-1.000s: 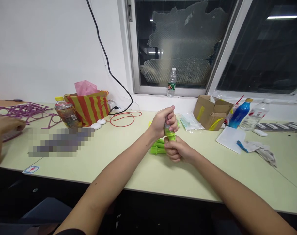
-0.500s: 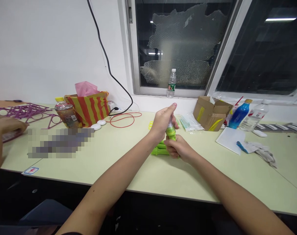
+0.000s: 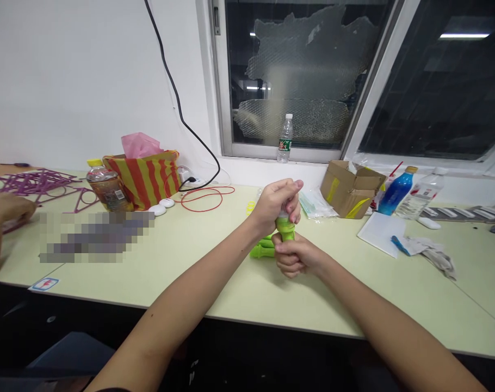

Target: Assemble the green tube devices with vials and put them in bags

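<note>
A bright green piece with a clear upper part stands upright between my two hands, above the pale green table. My left hand is closed round its clear top, thumb uppermost. Below it, my right hand wraps its fingers round the green lower part. Most of the piece is hidden by my fingers. Beside my right hand, several similar green pieces lie on the table, partly covered by the hands.
Another person's hand is at the far left by purple frames. A tea bottle, a striped bag and a red cable lie left; a cardboard box, blue bottle and glove lie right.
My left hand has turned, its fingers now curled more tightly round the top. My right hand has moved slightly down. The other person's hand has shifted slightly left.
</note>
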A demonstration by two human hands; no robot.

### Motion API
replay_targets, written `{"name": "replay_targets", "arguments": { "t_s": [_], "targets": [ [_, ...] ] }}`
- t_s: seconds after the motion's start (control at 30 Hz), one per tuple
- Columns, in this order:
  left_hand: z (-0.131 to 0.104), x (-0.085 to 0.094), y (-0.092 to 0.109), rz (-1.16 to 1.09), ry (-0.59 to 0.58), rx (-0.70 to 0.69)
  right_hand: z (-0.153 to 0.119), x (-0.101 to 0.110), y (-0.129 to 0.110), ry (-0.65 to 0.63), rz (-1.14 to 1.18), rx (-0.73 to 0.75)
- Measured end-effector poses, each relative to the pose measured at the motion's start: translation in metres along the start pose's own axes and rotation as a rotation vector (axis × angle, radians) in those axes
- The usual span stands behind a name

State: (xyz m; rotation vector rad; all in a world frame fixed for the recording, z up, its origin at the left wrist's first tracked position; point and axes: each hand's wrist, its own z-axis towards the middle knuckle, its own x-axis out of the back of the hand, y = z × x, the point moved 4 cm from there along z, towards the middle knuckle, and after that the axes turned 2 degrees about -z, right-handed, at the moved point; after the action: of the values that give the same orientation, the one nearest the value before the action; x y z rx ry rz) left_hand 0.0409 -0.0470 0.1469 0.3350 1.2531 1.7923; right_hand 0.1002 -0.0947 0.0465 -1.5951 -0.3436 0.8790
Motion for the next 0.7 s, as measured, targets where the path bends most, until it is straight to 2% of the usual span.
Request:
{"name": "replay_targets", "arguments": {
  "t_s": [0.1, 0.2, 0.33, 0.37, 0.43, 0.5, 0.57, 0.63, 0.7],
  "targets": [
    [0.009, 0.03, 0.001, 0.219, 0.161, -0.103, -0.003, 0.016, -0.014, 0.118, -0.025, 0.089],
    [0.007, 0.073, 0.006, 0.459, 0.345, -0.262, -0.014, 0.042, -0.033, 0.323, -0.083, 0.172],
    [-0.012, 0.131, 0.001, 0.79, 0.46, -0.34, -0.033, 0.087, -0.049, 0.706, -0.196, 0.272],
    [-0.017, 0.143, -0.003, 0.885, 0.485, -0.339, -0.036, 0.097, -0.048, 0.789, -0.234, 0.267],
    [-0.024, 0.159, -0.016, 1.014, 0.465, -0.274, -0.039, 0.116, -0.044, 0.933, -0.33, 0.253],
    [-0.027, 0.164, -0.032, 1.052, 0.425, -0.206, -0.04, 0.131, -0.037, 1.056, -0.487, 0.231],
    [-0.027, 0.157, -0.047, 0.994, 0.38, -0.143, -0.039, 0.139, -0.031, 1.137, -0.719, 0.199],
    [-0.025, 0.144, -0.059, 0.847, 0.346, -0.055, -0.034, 0.138, -0.027, 1.136, -0.961, 0.229],
    [-0.024, 0.128, -0.068, 0.671, 0.325, 0.037, -0.029, 0.128, -0.025, 1.096, -1.146, 0.279]
  ]
}}
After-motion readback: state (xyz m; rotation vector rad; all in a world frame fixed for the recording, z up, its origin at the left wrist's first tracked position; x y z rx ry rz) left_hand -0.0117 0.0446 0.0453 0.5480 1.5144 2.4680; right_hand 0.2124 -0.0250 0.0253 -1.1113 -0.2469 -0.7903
